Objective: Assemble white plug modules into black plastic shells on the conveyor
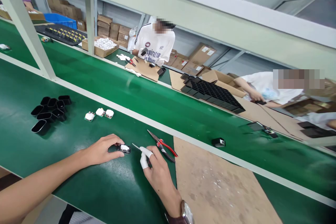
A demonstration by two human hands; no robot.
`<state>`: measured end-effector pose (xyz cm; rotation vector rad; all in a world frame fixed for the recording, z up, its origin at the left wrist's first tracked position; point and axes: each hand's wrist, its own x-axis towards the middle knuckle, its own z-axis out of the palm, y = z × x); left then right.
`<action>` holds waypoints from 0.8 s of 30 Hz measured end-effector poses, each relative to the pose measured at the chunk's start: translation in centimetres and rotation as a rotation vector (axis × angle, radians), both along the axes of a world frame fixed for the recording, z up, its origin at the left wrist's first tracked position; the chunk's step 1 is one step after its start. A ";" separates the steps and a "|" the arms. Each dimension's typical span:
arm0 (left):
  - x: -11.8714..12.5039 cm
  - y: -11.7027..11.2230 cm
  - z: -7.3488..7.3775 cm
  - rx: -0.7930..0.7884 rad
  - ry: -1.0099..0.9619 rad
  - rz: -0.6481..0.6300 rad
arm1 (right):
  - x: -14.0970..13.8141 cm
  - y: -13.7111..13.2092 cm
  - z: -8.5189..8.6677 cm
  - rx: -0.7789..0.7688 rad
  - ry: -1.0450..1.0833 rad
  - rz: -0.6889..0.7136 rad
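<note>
My left hand [103, 149] rests on the green mat with its fingers curled round a small black part with a white insert [124, 148]. My right hand [154, 168], with white finger cots on two fingers, pinches a thin white stick [135, 146] whose tip points at that part. Red-handled pliers [164, 146] lie just beyond my right hand. Three small white-filled pieces [99, 113] sit in a row further out. A cluster of empty black housings [49, 111] lies to the left.
A cardboard sheet [220, 189] covers the mat to my right. A lone black housing [218, 142] sits on the conveyor belt [147, 94]. Across the belt two people work beside a black tray [212, 94] and cardboard boxes [102, 47].
</note>
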<state>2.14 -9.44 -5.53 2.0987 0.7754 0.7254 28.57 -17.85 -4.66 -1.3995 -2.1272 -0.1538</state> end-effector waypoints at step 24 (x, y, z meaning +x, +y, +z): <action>0.0 0.2 -0.3 -0.048 -0.037 -0.046 | -1.6 2.0 1.9 -0.066 -0.108 0.253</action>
